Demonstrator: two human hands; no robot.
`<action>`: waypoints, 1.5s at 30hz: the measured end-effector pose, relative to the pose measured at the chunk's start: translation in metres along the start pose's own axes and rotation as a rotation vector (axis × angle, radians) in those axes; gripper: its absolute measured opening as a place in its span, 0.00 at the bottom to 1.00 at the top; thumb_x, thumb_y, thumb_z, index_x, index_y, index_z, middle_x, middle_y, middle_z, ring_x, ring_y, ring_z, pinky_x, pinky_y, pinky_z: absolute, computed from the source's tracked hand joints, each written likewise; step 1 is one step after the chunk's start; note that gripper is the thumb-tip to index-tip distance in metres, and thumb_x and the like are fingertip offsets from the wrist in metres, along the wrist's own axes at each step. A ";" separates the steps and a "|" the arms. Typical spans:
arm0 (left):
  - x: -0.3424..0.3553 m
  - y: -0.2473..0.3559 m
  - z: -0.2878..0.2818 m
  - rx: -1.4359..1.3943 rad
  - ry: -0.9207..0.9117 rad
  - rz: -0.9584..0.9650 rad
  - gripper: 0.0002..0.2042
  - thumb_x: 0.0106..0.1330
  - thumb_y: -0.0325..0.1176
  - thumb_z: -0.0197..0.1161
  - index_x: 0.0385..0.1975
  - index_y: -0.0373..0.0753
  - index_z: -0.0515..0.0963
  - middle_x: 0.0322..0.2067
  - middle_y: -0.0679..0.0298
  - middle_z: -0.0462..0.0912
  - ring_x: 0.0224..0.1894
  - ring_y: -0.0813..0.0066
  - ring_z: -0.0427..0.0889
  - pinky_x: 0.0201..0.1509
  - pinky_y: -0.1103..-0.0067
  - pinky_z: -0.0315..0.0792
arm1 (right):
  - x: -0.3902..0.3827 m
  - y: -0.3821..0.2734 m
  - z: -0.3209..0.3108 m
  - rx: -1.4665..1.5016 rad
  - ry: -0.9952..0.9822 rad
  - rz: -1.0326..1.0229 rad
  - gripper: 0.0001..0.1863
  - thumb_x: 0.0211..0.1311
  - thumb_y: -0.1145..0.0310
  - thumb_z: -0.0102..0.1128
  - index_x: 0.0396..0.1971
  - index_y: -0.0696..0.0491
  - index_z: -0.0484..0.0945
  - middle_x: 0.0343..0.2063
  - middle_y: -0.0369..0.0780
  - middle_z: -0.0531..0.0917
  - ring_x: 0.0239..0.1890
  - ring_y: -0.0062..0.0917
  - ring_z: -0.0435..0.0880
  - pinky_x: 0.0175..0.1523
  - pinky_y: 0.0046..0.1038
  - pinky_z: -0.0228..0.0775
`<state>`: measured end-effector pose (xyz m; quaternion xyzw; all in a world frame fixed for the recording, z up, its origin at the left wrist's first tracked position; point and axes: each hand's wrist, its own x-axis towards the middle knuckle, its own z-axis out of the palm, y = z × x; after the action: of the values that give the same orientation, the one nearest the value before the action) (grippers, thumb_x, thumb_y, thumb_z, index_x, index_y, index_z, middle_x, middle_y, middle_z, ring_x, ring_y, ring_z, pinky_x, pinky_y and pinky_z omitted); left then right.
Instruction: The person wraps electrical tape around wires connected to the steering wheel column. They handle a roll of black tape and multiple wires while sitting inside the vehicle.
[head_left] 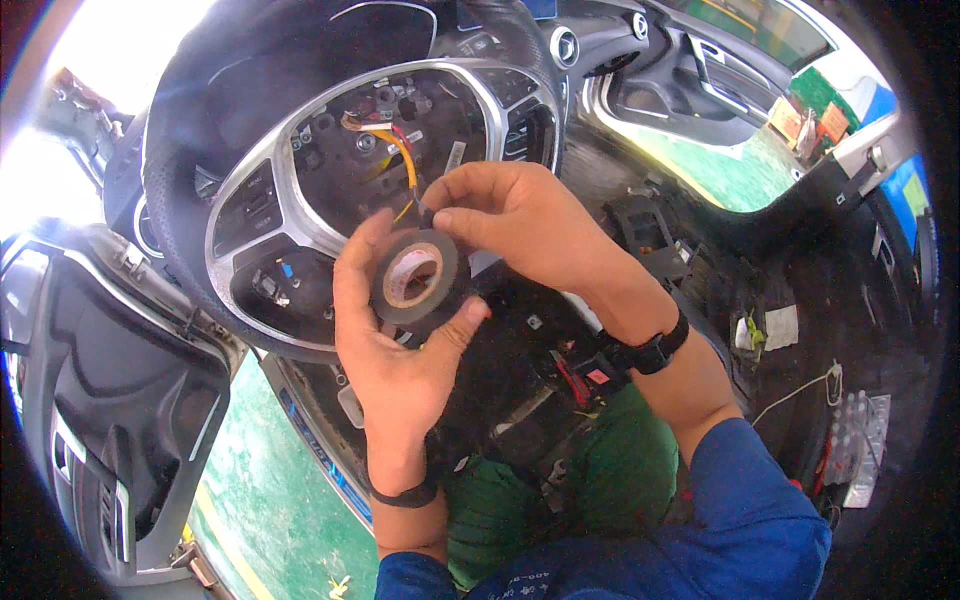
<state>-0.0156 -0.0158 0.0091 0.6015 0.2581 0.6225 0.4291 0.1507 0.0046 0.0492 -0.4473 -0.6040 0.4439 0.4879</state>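
Observation:
My left hand (400,360) holds a roll of black tape (391,292) with a pale core, fingers and thumb curved around its sides. Just above the roll, my right hand (520,230) has thumb and index finger closed on a dark wrapped part of a wire bundle (427,216). An orange cable (405,155), with thinner wires beside it, runs down to that pinch from the opened centre of a steering wheel (225,245). The exact join of tape and wires is partly hidden by my fingers.
Open car doors stand left (120,400) and upper right (670,75), green floor beyond. On the dark cabin floor at right lie a pale paper (780,325), a white cord (790,398) and a clear plastic pack (858,445). My green-trousered legs are below the wheel.

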 end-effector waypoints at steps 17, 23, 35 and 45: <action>0.002 -0.001 -0.006 0.058 -0.051 -0.059 0.18 0.61 0.28 0.62 0.51 0.30 0.73 0.45 0.57 0.80 0.49 0.72 0.77 0.56 0.76 0.69 | 0.009 -0.019 -0.009 -0.516 -0.114 -0.099 0.15 0.59 0.62 0.62 0.32 0.61 0.83 0.24 0.48 0.84 0.27 0.32 0.86 0.36 0.32 0.76; 0.001 0.000 0.001 0.122 -0.037 -0.031 0.19 0.59 0.25 0.63 0.50 0.30 0.74 0.42 0.55 0.81 0.45 0.72 0.80 0.54 0.76 0.72 | 0.007 -0.036 -0.008 -0.866 -0.146 -0.272 0.14 0.57 0.66 0.56 0.29 0.63 0.82 0.25 0.55 0.81 0.31 0.50 0.83 0.40 0.42 0.75; 0.000 -0.002 0.003 0.178 0.027 -0.070 0.18 0.58 0.25 0.63 0.49 0.32 0.75 0.40 0.50 0.85 0.43 0.72 0.83 0.50 0.77 0.74 | 0.008 -0.040 -0.007 -1.030 -0.194 -0.370 0.10 0.62 0.69 0.57 0.36 0.62 0.79 0.26 0.49 0.84 0.28 0.37 0.85 0.36 0.32 0.75; -0.003 -0.003 0.003 0.225 0.042 -0.128 0.15 0.59 0.26 0.64 0.47 0.34 0.80 0.36 0.55 0.85 0.33 0.79 0.82 0.29 0.84 0.71 | 0.013 -0.056 -0.018 -0.597 -0.184 0.108 0.11 0.63 0.67 0.59 0.38 0.59 0.80 0.22 0.36 0.82 0.24 0.17 0.80 0.31 0.21 0.73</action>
<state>-0.0127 -0.0176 0.0057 0.6148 0.3730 0.5737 0.3922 0.1610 0.0072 0.1084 -0.5601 -0.7245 0.3111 0.2541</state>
